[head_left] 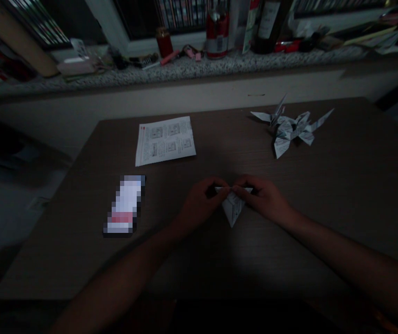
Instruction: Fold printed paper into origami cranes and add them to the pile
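A small folded piece of printed paper, pointing toward me like a triangle, lies on the brown table. My left hand pinches its upper left edge. My right hand pinches its upper right edge, fingertips almost meeting those of the left. Both hands rest on the table top with fingers curled.
A printed sheet lies flat at the far left of the table. Folded paper cranes sit at the far right. A blurred-out rectangular object lies to the left. Behind, a stone ledge carries bottles, cans and clutter.
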Tool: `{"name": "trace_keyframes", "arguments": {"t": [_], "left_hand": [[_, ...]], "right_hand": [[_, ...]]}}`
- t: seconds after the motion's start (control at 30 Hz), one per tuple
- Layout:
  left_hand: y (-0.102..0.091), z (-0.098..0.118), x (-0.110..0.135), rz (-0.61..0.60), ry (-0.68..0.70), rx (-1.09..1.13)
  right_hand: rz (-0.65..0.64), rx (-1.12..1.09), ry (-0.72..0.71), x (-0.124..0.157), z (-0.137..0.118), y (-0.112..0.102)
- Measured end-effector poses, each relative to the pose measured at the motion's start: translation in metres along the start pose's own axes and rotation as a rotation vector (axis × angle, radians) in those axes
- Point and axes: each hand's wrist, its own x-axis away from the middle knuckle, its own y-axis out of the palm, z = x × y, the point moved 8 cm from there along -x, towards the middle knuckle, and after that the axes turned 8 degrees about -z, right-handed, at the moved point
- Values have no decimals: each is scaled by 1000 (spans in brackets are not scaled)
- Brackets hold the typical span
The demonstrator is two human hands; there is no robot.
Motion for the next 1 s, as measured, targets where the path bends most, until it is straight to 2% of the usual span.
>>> {"name": "trace_keyframes", "arguments": {"t": [0.23,0.47,0.77,1.0], "left_hand": [[-6,-4,3,37,-47,225],[-7,-2,3,33,-3,339],[-4,-5,4,50,-1,449],[-8,-6,4,84,-11,399]], "right_hand": [[80,6,19,0,4,-11],[106,-71,72,1,8,-14],[109,-103,51,2,9,-12],[67,-74,52,2,4,-11]]}}
